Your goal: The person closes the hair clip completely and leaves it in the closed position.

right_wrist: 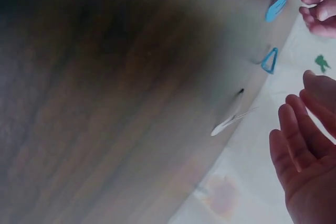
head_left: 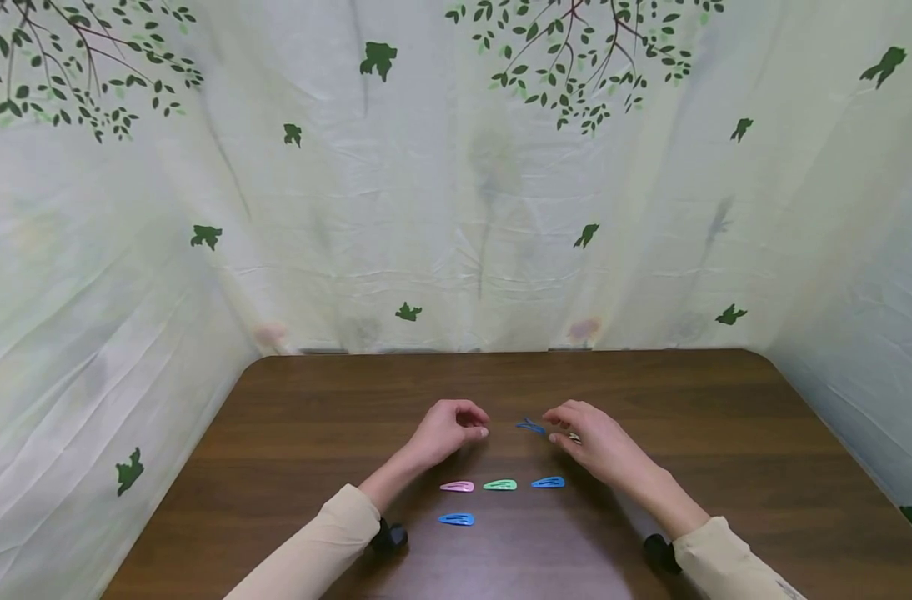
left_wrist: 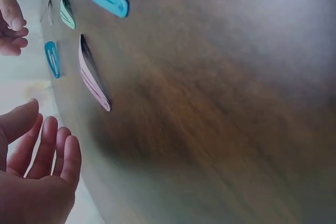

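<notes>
Head view, centre of frame: my left hand [head_left: 447, 432] and right hand [head_left: 593, 440] hover over the brown table [head_left: 291, 433] with a dark blue hair clip [head_left: 531, 427] lying on the wood between them, nearer the right fingertips. Both hands are empty, with fingers loosely curled; the wrist views show relaxed fingers [left_wrist: 50, 148] holding nothing. A pale, whitish clip [right_wrist: 231, 121] lies just beside the right hand, seen best from the right wrist.

Below the hands, a row of pink clip [head_left: 457, 486], green clip [head_left: 499, 484] and blue clip [head_left: 548, 482]; a further light blue clip [head_left: 456, 519] lies lower still.

I judge each clip light, thin, stiff and springy, and apt to skid on the smooth wood; a pinch across the narrow sides near the wide end seems best.

Room is ample: bare table to left, right and beyond; the curtain [head_left: 456, 208] closes the far edge, well apart.
</notes>
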`<state>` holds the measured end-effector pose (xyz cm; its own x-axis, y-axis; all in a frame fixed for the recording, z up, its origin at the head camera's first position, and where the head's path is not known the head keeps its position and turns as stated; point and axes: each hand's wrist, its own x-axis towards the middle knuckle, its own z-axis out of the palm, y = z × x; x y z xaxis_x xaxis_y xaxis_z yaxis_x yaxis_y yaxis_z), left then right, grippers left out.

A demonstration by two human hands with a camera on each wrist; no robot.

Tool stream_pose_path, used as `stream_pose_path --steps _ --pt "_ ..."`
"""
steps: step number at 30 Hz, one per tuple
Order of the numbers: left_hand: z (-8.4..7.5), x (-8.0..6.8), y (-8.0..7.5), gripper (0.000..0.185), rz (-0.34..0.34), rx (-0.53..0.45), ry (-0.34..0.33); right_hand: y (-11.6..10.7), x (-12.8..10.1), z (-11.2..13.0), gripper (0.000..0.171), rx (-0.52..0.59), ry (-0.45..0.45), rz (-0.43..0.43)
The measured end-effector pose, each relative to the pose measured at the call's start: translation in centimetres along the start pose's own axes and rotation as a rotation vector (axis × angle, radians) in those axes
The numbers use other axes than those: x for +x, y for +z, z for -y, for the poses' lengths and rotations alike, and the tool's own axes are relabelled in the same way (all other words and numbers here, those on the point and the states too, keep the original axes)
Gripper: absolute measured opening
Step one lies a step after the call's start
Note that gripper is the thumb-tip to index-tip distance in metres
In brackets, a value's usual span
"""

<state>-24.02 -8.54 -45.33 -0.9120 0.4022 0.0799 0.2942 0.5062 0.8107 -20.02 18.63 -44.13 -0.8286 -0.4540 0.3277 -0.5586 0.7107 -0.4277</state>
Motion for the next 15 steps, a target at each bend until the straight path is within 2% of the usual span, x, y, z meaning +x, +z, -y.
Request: stream_pose_path --steps 4,11,15 --pt "0.2 0.7 0.4 0.014 0.015 -0.017 0.013 0.3 0.3 -0.6 0.026 -0.001 0.021 0.024" --pt "0.4 1.9 1.1 0.014 0.059 -0.027 0.023 0.8 1.0 -1.7 0.026 0.011 -0.017 0.056" --pt "0.2 2.3 1.2 0.015 0.075 -0.02 0.027 1.0 1.5 -2.2 0.023 0.048 0.001 0.1"
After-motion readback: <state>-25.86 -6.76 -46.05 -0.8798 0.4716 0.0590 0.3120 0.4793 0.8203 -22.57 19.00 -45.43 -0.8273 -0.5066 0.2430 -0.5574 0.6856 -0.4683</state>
